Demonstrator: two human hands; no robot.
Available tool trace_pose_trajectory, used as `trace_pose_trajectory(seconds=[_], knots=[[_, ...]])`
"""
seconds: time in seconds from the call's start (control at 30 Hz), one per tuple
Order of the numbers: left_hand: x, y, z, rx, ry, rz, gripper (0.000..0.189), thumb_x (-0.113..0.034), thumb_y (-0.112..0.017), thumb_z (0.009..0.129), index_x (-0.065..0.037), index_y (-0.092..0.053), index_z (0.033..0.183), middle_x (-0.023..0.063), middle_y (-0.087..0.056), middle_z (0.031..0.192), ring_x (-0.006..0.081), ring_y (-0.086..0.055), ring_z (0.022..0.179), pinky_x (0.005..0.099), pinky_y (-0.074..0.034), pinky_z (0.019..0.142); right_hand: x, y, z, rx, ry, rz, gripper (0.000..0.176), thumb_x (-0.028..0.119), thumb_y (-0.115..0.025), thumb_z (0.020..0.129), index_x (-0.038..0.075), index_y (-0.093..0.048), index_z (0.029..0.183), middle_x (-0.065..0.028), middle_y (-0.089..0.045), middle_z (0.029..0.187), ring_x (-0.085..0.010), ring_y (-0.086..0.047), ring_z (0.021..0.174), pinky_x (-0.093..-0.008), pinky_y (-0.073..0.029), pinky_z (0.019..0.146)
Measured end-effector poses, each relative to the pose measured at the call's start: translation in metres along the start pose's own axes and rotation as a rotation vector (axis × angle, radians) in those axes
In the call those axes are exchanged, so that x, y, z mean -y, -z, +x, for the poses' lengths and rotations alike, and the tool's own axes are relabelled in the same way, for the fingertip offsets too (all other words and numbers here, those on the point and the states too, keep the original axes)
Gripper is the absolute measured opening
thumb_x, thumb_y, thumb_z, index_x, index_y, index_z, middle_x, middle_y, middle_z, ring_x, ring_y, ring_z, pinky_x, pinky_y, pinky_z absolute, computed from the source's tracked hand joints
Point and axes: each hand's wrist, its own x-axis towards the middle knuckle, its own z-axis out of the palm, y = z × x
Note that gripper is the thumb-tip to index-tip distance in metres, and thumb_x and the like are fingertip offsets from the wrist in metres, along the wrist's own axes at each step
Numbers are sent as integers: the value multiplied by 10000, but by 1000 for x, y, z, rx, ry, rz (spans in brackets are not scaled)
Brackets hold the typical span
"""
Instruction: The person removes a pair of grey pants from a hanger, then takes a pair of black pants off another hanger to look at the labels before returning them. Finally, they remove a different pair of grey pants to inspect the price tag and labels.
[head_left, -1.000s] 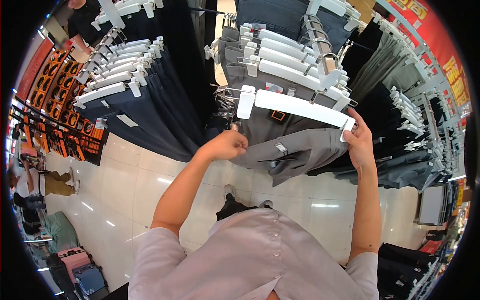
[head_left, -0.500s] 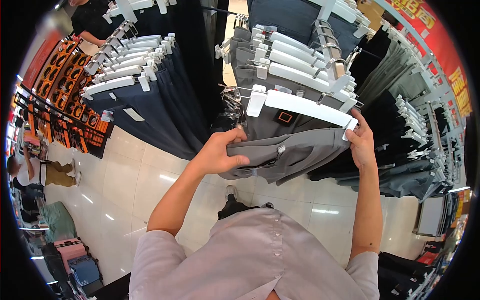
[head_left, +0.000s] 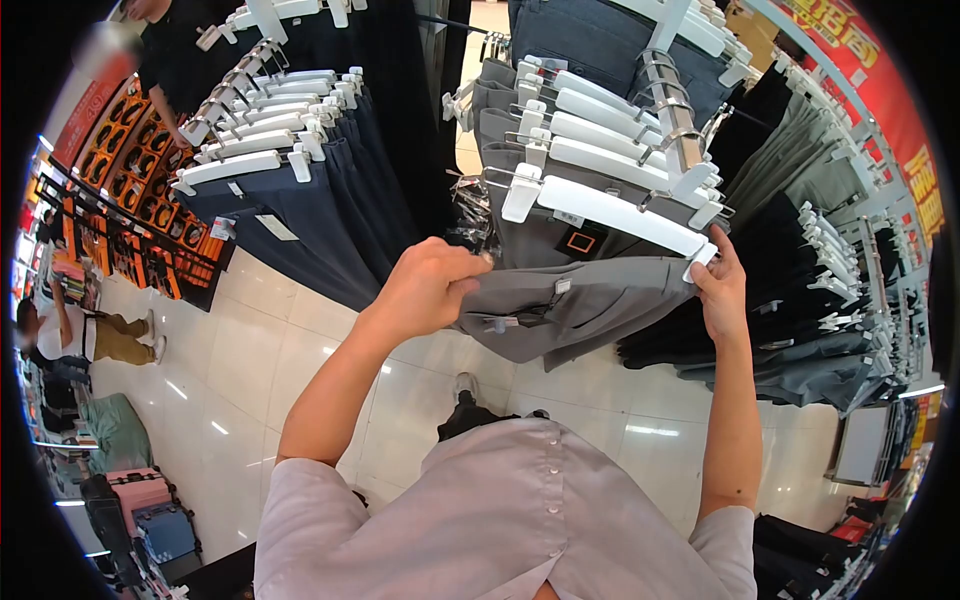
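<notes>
A pair of grey trousers (head_left: 600,300) hangs from the right clip of a white hanger (head_left: 618,214). The hanger's left clip (head_left: 521,193) stands apart from this waistband. With curled fingers, my left hand (head_left: 428,288) pinches the left end of the waistband; the fingertips are partly hidden. At the other end, my right hand (head_left: 722,290) is closed round the right clip and the trouser corner, thumb in front and fingers behind. Small tags hang on the trousers. Behind them, another grey pair with an orange-square label (head_left: 580,241) shows.
More white hangers with grey trousers line the metal rail (head_left: 680,140). Dark blue trousers (head_left: 300,225) hang at left, black and grey garments (head_left: 800,260) at right. Further left are an orange display rack (head_left: 130,190), suitcases (head_left: 165,530) and people. Tiled floor (head_left: 310,370) lies below.
My left hand has risen slightly and rolled over, its thumb tucking in against the fingers. The waistband's left end has shifted with it. My right hand stays at the clip.
</notes>
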Motion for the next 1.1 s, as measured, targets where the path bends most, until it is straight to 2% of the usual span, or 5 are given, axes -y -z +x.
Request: trace_pose_trajectory(seconds=[0.33, 0.57, 0.7, 0.9, 1.1], knots=[[25, 23, 65, 215, 325, -216, 784, 69, -630, 714, 4, -347, 1442, 77, -517, 652, 167, -466, 606, 270, -425, 646, -13, -24, 7, -132, 18, -71, 717, -3, -602, 868, -43, -215, 1471, -113, -614, 1100, -147, -608, 923, -270, -490, 751], [22, 28, 79, 227, 305, -155, 712, 78, -633, 704, 18, -434, 1385, 89, -470, 638, 189, -438, 600, 286, -412, 645, -7, -33, 4, -249, -45, -73, 678, -2, -639, 832, -57, -315, 1424, -100, -604, 1020, -155, -597, 925, -264, -466, 744], [21, 30, 69, 209, 263, -161, 657, 86, -631, 708, 29, -480, 1344, 92, -478, 647, 188, -453, 604, 291, -419, 648, -3, -54, -25, -652, 424, -480, 495, 35, -657, 826, -26, -478, 1283, -144, -567, 1159, -213, -566, 1043, -320, -459, 898], [10, 28, 53, 208, 276, -194, 570, 91, -606, 707, 43, -549, 1272, 128, -515, 693, 253, -538, 651, 330, -450, 665, 67, -147, -33, 30, 981, -596, 381, -22, -677, 740, -8, -580, 1108, -181, -591, 1073, -342, -600, 967, -375, -475, 871], [10, 25, 43, 136, 207, -177, 557, 95, -630, 694, 24, -580, 1244, 104, -527, 676, 195, -504, 604, 301, -436, 627, 82, -193, 20, 326, 689, -706, 390, 67, -704, 761, -33, -604, 1125, -190, -635, 1027, -332, -622, 944, -388, -494, 840]])
